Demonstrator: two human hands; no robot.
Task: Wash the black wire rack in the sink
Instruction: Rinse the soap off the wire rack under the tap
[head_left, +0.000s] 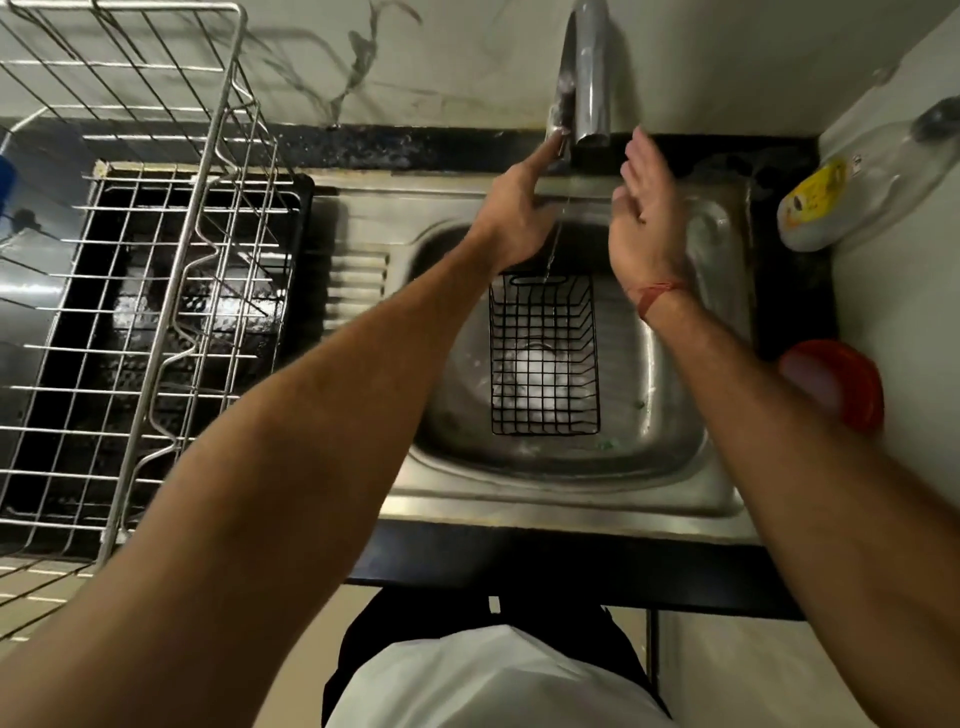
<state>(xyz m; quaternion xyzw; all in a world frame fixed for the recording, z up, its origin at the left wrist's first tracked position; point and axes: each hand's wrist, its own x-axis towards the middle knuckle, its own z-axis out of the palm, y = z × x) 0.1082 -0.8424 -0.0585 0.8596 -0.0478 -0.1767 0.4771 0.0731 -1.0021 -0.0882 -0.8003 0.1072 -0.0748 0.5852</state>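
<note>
Overhead, a thin stream of water falls from the brushed-steel tap (589, 78) onto the black wire rack (544, 353), which lies untouched in the bowl of the stainless-steel sink (675, 415), directly below the tap's spout. The person's left hand (519, 218) reaches up beside the tap, its forefinger stretched out to touch the small lever at the spout; how the other fingers lie cannot be told. The right hand (644, 223) hovers just right of the tap, fingers straight and relaxed, holding nothing, with a red thread (657, 296) round its wrist.

The risk appears to lie at the lever: a hard push from one wet fingertip could turn the trickle into a jet, which would likely spray off the thin wires and over the sink's rim. With neither hand on the rack, a stronger flow might also shift it across the soapy-looking white patch under it. Well right of the tap, a clear plastic bottle with a yellow label (857, 192) lies on its side on the counter, with a red round lid (836, 384) nearer the person; a careless swing of the right arm could knock either.
</note>
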